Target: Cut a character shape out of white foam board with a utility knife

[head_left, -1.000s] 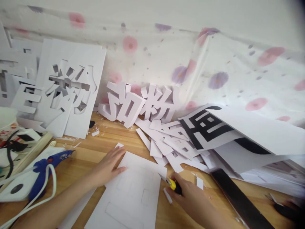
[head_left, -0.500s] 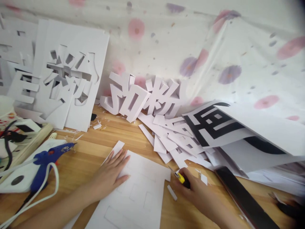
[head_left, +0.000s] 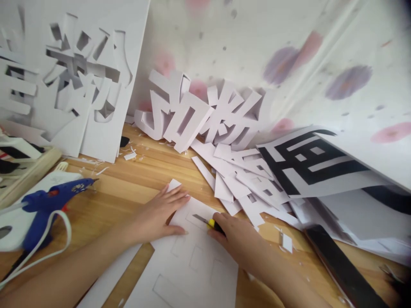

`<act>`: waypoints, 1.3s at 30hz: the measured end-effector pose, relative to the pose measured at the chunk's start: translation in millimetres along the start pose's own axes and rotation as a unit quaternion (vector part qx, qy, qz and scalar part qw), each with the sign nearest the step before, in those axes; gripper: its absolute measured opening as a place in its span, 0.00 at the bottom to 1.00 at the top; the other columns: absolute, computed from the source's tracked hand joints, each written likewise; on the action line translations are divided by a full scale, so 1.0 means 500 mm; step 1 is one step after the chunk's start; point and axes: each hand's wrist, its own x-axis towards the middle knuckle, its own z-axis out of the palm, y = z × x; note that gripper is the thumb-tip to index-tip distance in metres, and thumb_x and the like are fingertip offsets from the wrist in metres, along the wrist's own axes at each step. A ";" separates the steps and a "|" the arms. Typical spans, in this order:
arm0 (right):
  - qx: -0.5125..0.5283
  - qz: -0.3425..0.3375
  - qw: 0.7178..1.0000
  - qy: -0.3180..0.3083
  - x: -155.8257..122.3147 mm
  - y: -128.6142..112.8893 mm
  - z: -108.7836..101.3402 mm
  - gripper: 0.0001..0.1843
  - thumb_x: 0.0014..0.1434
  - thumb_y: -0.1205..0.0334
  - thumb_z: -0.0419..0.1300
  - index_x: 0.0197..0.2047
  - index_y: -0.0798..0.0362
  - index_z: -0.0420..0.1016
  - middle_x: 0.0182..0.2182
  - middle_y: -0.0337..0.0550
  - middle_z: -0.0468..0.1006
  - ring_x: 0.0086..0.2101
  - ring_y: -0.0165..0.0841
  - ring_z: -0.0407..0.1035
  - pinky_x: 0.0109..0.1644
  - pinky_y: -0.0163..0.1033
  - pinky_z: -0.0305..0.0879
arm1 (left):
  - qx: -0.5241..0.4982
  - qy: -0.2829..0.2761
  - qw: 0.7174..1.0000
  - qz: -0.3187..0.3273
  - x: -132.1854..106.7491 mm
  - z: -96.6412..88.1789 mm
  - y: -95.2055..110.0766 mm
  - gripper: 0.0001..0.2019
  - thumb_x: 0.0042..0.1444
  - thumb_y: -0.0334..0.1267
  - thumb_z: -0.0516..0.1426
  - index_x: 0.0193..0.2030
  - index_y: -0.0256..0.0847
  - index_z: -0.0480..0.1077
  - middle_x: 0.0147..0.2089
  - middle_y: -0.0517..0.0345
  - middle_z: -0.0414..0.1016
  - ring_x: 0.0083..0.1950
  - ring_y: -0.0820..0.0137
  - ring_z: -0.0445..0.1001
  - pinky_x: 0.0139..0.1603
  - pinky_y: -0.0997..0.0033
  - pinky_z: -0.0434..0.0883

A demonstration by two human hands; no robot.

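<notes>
A white foam sheet (head_left: 192,265) with drawn rectangles lies on the wooden table (head_left: 128,184) in front of me. My left hand (head_left: 157,214) lies flat on the sheet's upper left corner, fingers stretched out. My right hand (head_left: 234,239) is closed around a yellow and black utility knife (head_left: 210,223). The knife's blade tip rests on the sheet near its top edge, just right of my left hand's fingers.
A blue hot glue gun (head_left: 48,201) with a white cable lies at the left. Cut-out white characters (head_left: 199,115) and stencil boards (head_left: 80,81) lean against the flowered cloth. Paper strips, a black printed sheet (head_left: 308,162) and a black ruler (head_left: 343,269) crowd the right.
My right hand has carried the knife from beside the sheet's right edge leftward onto the sheet. My left hand stays flat on the sheet. The camera has moved closer and lower.
</notes>
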 end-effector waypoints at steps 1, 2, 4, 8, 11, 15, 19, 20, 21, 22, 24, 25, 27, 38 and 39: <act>-0.018 0.004 1.000 0.005 0.013 -0.004 0.003 0.08 0.61 0.59 0.50 0.32 0.51 0.63 0.31 0.41 0.74 0.29 0.36 0.71 0.26 0.37 0.50 | 0.006 -0.004 1.000 0.006 -0.001 0.008 -0.004 0.36 0.54 0.61 0.48 0.64 0.42 0.50 0.67 0.53 0.49 0.68 0.63 0.44 0.66 0.56 0.40; -0.029 0.007 1.000 0.010 0.022 -0.007 0.006 0.09 0.62 0.58 0.48 0.33 0.51 0.63 0.30 0.42 0.74 0.28 0.37 0.71 0.25 0.37 0.48 | 0.012 -0.006 1.000 0.010 -0.003 0.016 -0.007 0.36 0.55 0.62 0.47 0.65 0.42 0.49 0.67 0.53 0.47 0.68 0.64 0.43 0.66 0.57 0.38; -0.051 0.008 0.999 0.013 0.033 -0.008 0.013 0.10 0.63 0.57 0.46 0.34 0.51 0.63 0.29 0.43 0.74 0.26 0.38 0.70 0.24 0.38 0.45 | 0.023 -0.006 1.000 0.010 -0.006 0.027 -0.011 0.37 0.55 0.62 0.45 0.65 0.41 0.48 0.67 0.53 0.46 0.68 0.64 0.41 0.66 0.58 0.37; -0.084 0.005 0.996 0.004 0.033 -0.006 0.018 0.10 0.64 0.57 0.44 0.36 0.52 0.62 0.27 0.43 0.74 0.23 0.39 0.70 0.22 0.38 0.41 | 0.025 -0.006 0.999 0.019 -0.008 0.031 -0.016 0.38 0.55 0.63 0.44 0.65 0.41 0.47 0.68 0.54 0.44 0.68 0.66 0.40 0.66 0.60 0.34; -0.110 -0.011 0.994 0.001 0.034 -0.005 0.016 0.09 0.64 0.58 0.45 0.35 0.52 0.61 0.27 0.41 0.73 0.22 0.37 0.70 0.21 0.38 0.41 | 0.016 0.002 1.000 0.021 -0.008 0.031 -0.018 0.37 0.55 0.62 0.45 0.66 0.42 0.46 0.68 0.55 0.44 0.69 0.67 0.40 0.66 0.60 0.34; -0.125 -0.023 0.992 0.003 0.041 -0.006 0.016 0.09 0.64 0.58 0.45 0.34 0.51 0.61 0.25 0.40 0.73 0.21 0.36 0.69 0.21 0.38 0.41 | -0.003 0.008 1.000 0.016 -0.008 0.034 -0.018 0.37 0.55 0.62 0.46 0.65 0.42 0.47 0.68 0.54 0.46 0.68 0.66 0.41 0.66 0.59 0.36; -0.129 -0.031 0.991 0.008 0.044 -0.005 0.021 0.10 0.64 0.58 0.45 0.35 0.51 0.62 0.26 0.40 0.73 0.22 0.35 0.69 0.20 0.37 0.41 | 0.001 0.004 1.000 0.013 -0.007 0.035 -0.017 0.37 0.55 0.62 0.46 0.65 0.42 0.47 0.68 0.55 0.45 0.68 0.66 0.40 0.66 0.60 0.35; -0.130 -0.035 0.991 0.009 0.044 -0.004 0.022 0.10 0.64 0.58 0.45 0.35 0.51 0.62 0.26 0.40 0.73 0.22 0.35 0.69 0.20 0.37 0.41 | 0.005 0.003 1.000 0.013 -0.007 0.035 -0.017 0.37 0.55 0.62 0.45 0.65 0.42 0.47 0.68 0.55 0.45 0.68 0.66 0.40 0.66 0.60 0.35; -0.131 -0.035 0.991 0.007 0.044 -0.005 0.022 0.09 0.64 0.59 0.45 0.35 0.51 0.62 0.26 0.40 0.73 0.22 0.35 0.69 0.20 0.37 0.41 | 0.008 0.001 1.000 0.013 -0.007 0.035 -0.017 0.37 0.55 0.63 0.45 0.65 0.42 0.47 0.68 0.56 0.45 0.69 0.67 0.40 0.66 0.60 0.35; -0.133 -0.033 0.991 0.004 0.044 -0.005 0.022 0.09 0.64 0.59 0.45 0.35 0.51 0.62 0.26 0.40 0.73 0.22 0.35 0.69 0.20 0.37 0.41 | 0.010 0.000 1.000 0.013 -0.007 0.035 -0.017 0.37 0.55 0.63 0.45 0.65 0.42 0.47 0.68 0.56 0.45 0.69 0.67 0.39 0.66 0.61 0.34; -0.138 -0.025 0.990 0.000 0.045 -0.006 0.021 0.09 0.63 0.59 0.45 0.35 0.51 0.62 0.26 0.40 0.73 0.21 0.34 0.69 0.20 0.37 0.41 | 0.013 0.000 1.000 0.015 -0.007 0.035 -0.017 0.37 0.55 0.63 0.45 0.65 0.42 0.48 0.68 0.56 0.45 0.69 0.68 0.39 0.66 0.62 0.34; -0.141 -0.021 0.990 -0.001 0.045 -0.008 0.020 0.09 0.63 0.59 0.45 0.35 0.51 0.63 0.26 0.40 0.73 0.21 0.33 0.68 0.20 0.37 0.41 | 0.014 0.001 1.000 0.017 -0.007 0.035 -0.018 0.37 0.55 0.63 0.45 0.65 0.41 0.48 0.68 0.56 0.45 0.69 0.68 0.39 0.66 0.62 0.33; -0.144 -0.020 0.989 -0.001 0.046 -0.010 0.019 0.09 0.63 0.59 0.45 0.35 0.51 0.63 0.26 0.39 0.73 0.21 0.32 0.68 0.20 0.37 0.41 | 0.014 0.002 1.000 0.019 -0.007 0.035 -0.018 0.37 0.55 0.63 0.45 0.65 0.41 0.48 0.68 0.56 0.45 0.69 0.69 0.39 0.66 0.63 0.32; -0.209 -0.075 0.975 0.001 0.045 -0.013 0.002 0.08 0.62 0.62 0.46 0.34 0.52 0.63 0.20 0.38 0.70 0.17 0.32 0.67 0.18 0.38 0.38 | 0.016 0.002 1.000 0.018 -0.007 0.034 -0.017 0.37 0.55 0.63 0.44 0.65 0.42 0.48 0.68 0.55 0.45 0.68 0.67 0.40 0.66 0.61 0.34; -0.223 -0.091 0.970 0.003 0.045 -0.013 -0.002 0.08 0.62 0.62 0.46 0.33 0.52 0.63 0.19 0.37 0.69 0.17 0.31 0.66 0.18 0.38 0.38 | 0.019 0.000 1.000 0.020 -0.007 0.033 -0.017 0.37 0.55 0.63 0.44 0.65 0.42 0.48 0.68 0.55 0.44 0.69 0.67 0.40 0.66 0.60 0.33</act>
